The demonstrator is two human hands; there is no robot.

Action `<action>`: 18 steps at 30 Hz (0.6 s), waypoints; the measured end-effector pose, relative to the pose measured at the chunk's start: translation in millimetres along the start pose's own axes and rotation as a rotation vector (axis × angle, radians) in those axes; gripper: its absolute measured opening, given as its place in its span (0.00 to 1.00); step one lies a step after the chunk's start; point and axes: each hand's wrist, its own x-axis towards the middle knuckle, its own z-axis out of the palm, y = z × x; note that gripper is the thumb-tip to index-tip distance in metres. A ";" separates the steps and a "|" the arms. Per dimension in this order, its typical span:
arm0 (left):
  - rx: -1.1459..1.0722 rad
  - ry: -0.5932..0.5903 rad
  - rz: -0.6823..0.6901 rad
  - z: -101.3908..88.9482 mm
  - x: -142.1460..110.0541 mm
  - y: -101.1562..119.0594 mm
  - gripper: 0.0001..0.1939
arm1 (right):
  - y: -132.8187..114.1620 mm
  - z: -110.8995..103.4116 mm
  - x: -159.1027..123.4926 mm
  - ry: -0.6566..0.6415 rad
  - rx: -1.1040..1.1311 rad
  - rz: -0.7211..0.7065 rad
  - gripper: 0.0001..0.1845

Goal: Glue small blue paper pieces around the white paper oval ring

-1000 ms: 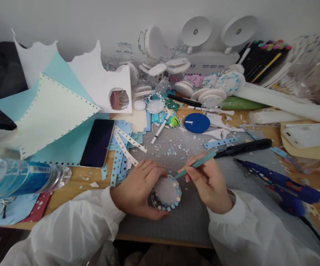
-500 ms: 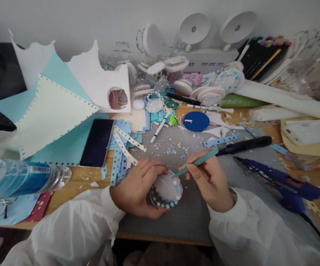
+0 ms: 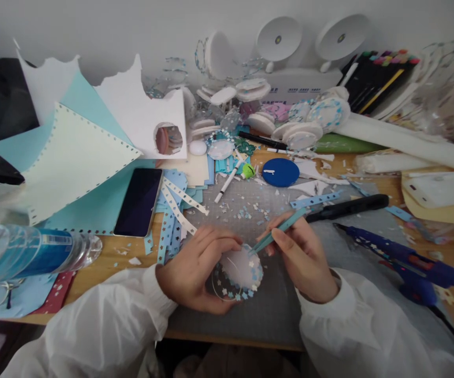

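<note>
steadying the star-trimmed round ornament (image 3: pixel 242 268) over the grey cutting mat (image 3: pixel 270 315), our left hand (image 3: pixel 199 268) grips its left side, apparently exposing the upper-right rim to teal tweezers (image 3: pixel 268 240) pinched in our right hand (image 3: pixel 303 260). contact with mat: cannot tell. we note bench (image 3: pixel 88 278) edge near; bare mat lies rightward, before the glue gun (image 3: pixel 423 265).

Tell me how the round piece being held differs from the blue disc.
The round piece is pale, with small stars around its rim; the blue disc has a plain edge. The left hand holds the round piece; the blue disc lies untouched. Both look rounded.
</note>
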 end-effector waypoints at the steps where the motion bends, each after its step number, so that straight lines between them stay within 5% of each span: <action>1: 0.001 0.003 0.003 -0.3 0.1 0.2 0.34 | -0.2 0.3 -0.2 -0.002 0.010 0.006 0.05; 18: -0.001 0.025 0.055 -0.8 1.4 1.5 0.35 | -3.5 2.2 -5.0 -0.040 0.037 0.024 0.04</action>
